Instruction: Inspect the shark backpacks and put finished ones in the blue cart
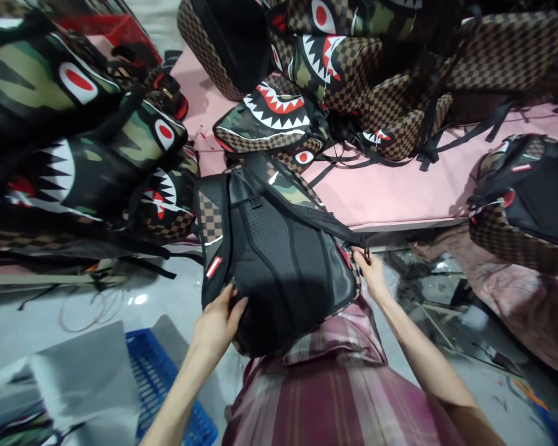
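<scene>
A black backpack (283,260) leans on the edge of the pink table and over my lap, its padded back panel facing me. Checkered and camouflage trim shows along its sides. My left hand (218,316) grips the left shoulder strap (214,248), which carries a small red and white label, low on that side. On the other side, my right hand (371,272) pinches the bag's lower right edge where the right strap (325,220) comes down. A small dark piece sticks up by those fingers; I cannot tell whether it is a buckle or a tool.
Camouflage shark-face backpacks (88,142) are piled on the left. More checkered backpacks (372,93) lie across the pink table (400,192), and another backpack (530,192) sits at the right. A blue plastic crate (153,378) and grey sheet material (84,378) are on the floor.
</scene>
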The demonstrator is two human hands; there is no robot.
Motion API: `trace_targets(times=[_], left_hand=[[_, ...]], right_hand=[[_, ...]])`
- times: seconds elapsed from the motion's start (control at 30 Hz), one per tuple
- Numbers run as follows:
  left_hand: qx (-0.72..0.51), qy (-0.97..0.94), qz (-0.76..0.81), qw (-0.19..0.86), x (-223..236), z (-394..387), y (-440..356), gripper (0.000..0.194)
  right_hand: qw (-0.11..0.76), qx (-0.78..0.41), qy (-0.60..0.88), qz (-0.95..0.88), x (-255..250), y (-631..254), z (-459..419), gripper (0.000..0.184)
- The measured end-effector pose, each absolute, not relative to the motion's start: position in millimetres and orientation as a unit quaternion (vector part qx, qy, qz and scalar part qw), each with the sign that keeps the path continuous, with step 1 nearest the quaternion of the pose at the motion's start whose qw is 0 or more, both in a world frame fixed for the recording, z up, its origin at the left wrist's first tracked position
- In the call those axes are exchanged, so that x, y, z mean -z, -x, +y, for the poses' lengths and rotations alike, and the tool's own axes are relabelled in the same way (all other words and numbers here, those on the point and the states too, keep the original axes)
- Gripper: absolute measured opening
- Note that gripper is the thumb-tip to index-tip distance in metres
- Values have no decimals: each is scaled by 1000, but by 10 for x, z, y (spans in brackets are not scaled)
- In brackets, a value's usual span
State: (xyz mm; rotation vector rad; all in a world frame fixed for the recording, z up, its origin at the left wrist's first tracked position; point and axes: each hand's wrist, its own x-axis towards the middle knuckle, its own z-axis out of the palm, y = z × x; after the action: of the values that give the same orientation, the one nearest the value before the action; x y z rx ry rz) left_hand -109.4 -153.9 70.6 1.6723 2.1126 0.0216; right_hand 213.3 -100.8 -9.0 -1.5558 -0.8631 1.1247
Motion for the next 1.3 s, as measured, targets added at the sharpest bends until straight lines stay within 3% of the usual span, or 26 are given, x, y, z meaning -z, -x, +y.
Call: trace_targets(times=[0.17,0.3,0.5,0.6,0.77,0.83,0.9,1.0,1.07,1.2,1.3], left_hand=[[-117,-557,756,322,-734,-1940,1025,54],[-204,-415,785,412,-520,-1873,975,55],[-412,-200,791,405,-395,-1308,843,43],[-385,-231,779,437,-444,-1566,633,40],[-272,-297,731,550,-541,-2095,529,50],[-200,-332,733,559,-614,-2011,687,42],[-71,-424,751,501,-731,-1794,871,31],[100,-601,742,278,-943,-1424,894,37],[56,-702,679,206,-1019,-1228,630,35],[-172,-822,454,299,-897,-948,-266,26],[-122,-889,337,284,-749,-774,-769,22]], right_hand=[[508,-483,634,-327,146,-2073,-1081,34],[484,-511,607,-370,78,-2191,-1112,29],[477,-502,598,-405,31,-2198,-1119,21],[497,-489,608,-380,103,-2155,-1129,12],[492,-497,613,-368,173,-2223,-1190,12],[477,-509,610,-375,162,-2268,-1210,13],[464,-517,605,-390,149,-2290,-1218,13],[464,-510,596,-411,148,-2274,-1220,12],[472,-502,590,-420,156,-2258,-1220,13],[469,-507,570,-445,152,-2281,-1208,23],[456,-515,565,-456,130,-2316,-1176,28]])
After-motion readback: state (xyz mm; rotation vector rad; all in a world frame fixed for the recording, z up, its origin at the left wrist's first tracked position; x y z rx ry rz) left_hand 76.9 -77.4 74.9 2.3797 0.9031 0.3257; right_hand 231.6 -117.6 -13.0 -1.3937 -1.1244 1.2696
